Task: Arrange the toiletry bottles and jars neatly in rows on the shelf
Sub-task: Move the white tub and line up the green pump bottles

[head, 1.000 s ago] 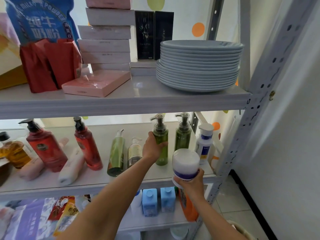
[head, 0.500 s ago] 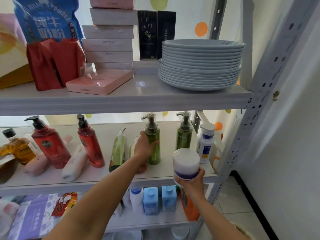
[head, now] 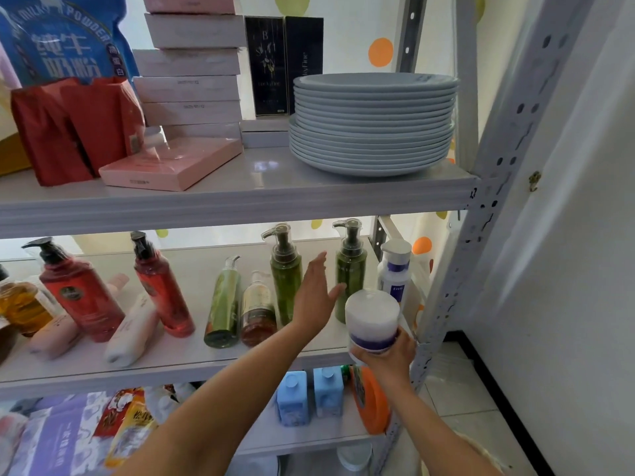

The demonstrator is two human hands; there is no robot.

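On the middle shelf [head: 192, 364] stand two dark green pump bottles [head: 286, 276] [head: 350, 269], a light green bottle [head: 225, 304], a small cream and red bottle [head: 257, 309], two red pump bottles [head: 80, 293] [head: 163, 286] and a white bottle with a blue label [head: 395, 269]. Two pale tubes [head: 132, 331] [head: 53, 334] lie flat. My left hand [head: 316, 293] hovers open between the two dark green bottles, holding nothing. My right hand [head: 386, 355] grips a white and purple jar [head: 371, 321] from below, in front of the shelf's right end.
A stack of grey plates [head: 374, 125], pink boxes [head: 171, 163] and red pouches [head: 75, 128] fill the upper shelf. An amber bottle [head: 20, 307] sits at the far left. Blue bottles [head: 292, 396] and an orange container [head: 371, 400] stand below. The metal upright [head: 481, 207] and wall bound the right.
My left hand has let go of the left dark green pump bottle, which it had slid leftward, and now opens beside it. The jar in my right hand stays where it was.
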